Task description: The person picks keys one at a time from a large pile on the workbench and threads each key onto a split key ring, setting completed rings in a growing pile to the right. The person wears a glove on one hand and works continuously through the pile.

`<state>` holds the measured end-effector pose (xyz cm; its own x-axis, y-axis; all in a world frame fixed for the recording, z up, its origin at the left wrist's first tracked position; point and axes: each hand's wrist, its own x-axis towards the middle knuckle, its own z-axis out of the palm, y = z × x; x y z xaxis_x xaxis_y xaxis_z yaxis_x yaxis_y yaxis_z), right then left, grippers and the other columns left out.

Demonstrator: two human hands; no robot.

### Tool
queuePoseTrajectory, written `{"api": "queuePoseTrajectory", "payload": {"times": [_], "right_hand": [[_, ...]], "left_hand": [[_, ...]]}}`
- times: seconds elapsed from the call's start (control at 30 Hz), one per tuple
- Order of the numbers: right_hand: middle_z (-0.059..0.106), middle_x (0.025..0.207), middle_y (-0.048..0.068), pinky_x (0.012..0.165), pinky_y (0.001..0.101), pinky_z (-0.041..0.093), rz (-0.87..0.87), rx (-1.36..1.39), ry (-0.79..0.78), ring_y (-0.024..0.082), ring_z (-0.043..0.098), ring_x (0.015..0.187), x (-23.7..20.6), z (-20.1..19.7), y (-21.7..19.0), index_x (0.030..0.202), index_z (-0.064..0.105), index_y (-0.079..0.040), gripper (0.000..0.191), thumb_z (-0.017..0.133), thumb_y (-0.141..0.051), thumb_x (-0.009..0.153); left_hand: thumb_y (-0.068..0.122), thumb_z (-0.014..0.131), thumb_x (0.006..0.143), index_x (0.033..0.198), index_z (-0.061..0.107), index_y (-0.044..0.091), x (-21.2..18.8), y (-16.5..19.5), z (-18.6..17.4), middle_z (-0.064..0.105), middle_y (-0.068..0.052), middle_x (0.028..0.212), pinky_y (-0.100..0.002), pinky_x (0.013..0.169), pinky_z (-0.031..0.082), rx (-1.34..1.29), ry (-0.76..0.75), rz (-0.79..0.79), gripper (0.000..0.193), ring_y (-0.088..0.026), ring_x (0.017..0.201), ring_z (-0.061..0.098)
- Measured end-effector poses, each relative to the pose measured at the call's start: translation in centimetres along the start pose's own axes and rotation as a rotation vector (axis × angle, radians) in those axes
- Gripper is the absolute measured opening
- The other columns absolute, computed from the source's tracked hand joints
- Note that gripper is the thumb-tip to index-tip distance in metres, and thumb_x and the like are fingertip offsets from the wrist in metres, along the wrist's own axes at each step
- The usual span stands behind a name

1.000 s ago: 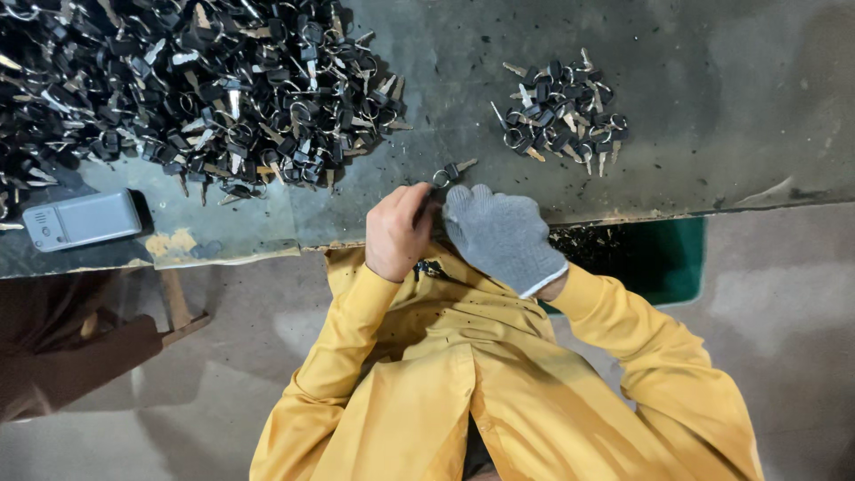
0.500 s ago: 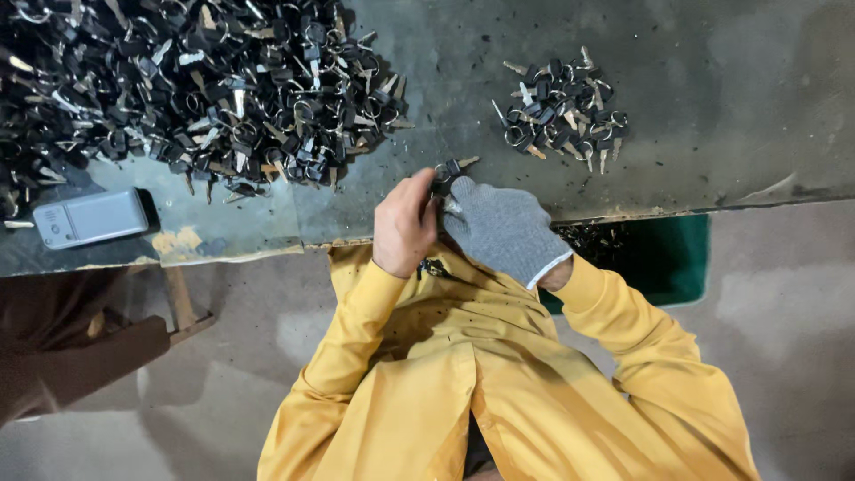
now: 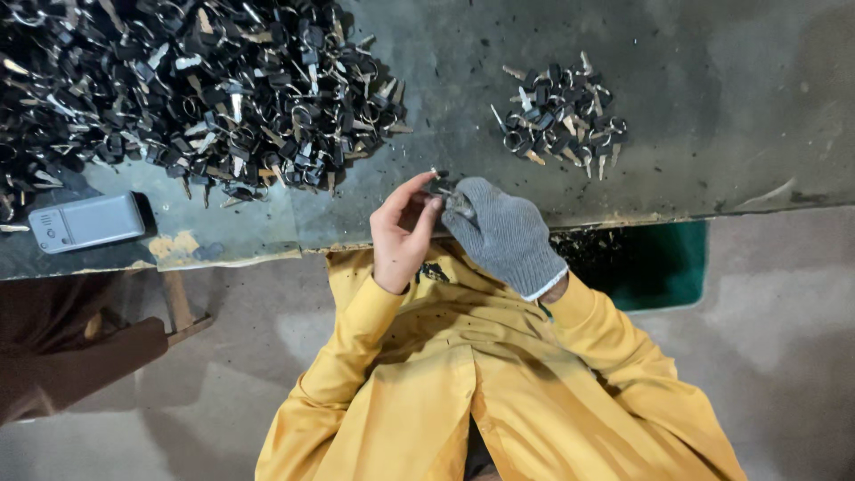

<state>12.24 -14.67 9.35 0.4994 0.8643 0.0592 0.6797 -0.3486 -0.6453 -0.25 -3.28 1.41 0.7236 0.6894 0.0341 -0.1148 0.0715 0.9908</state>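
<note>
A person in a yellow jacket (image 3: 499,392) holds both hands together just at the near edge of the worktop (image 3: 712,107). The left hand (image 3: 403,233) is bare and the right hand (image 3: 505,233) wears a grey glove. Between the fingertips of both hands sits a small dark key (image 3: 443,186). Both grips are pinched shut on it, the left from one side and the right from the other.

Below the right hand, under the worktop edge, stands a green bin (image 3: 663,265); dark bits lie along its near side.

Past the grip and off to the right lies a small pile of keys (image 3: 559,118). Past the grip and to the left spreads a big heap of keys (image 3: 178,89). Far to the left of the grip, near the worktop edge, lies a grey flat box (image 3: 86,221).
</note>
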Motion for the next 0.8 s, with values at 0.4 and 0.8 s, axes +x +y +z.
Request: {"api": "queuePoseTrajectory", "payload": {"times": [0.4, 0.8], "right_hand": [[0.069, 0.099, 0.014, 0.072, 0.0435, 0.058, 0.120, -0.023, 0.250, 0.038, 0.073, 0.087, 0.6, -0.4, 0.4, 0.115, 0.060, -0.011, 0.032, 0.079, -0.023, 0.092], [0.066, 0.112, 0.014, 0.076, 0.0442, 0.057, 0.158, -0.168, 0.133, 0.035, 0.072, 0.089, 2.5, -2.1, 1.4, 0.120, 0.060, -0.009, 0.041, 0.080, -0.024, 0.088]], "left_hand": [[-0.001, 0.068, 0.094, 0.125, 0.070, 0.003, 2.0, 1.6, -1.6, 0.069, -0.009, 0.105, -0.030, 0.088, 0.056, 0.469, -0.230, 0.155, 0.031, -0.021, 0.095, 0.070], [-0.006, 0.064, 0.087, 0.126, 0.062, 0.000, 2.2, 1.7, -1.0, 0.059, -0.019, 0.123, -0.047, 0.101, 0.048, 0.886, -0.096, 0.422, 0.040, -0.042, 0.116, 0.053]]}}
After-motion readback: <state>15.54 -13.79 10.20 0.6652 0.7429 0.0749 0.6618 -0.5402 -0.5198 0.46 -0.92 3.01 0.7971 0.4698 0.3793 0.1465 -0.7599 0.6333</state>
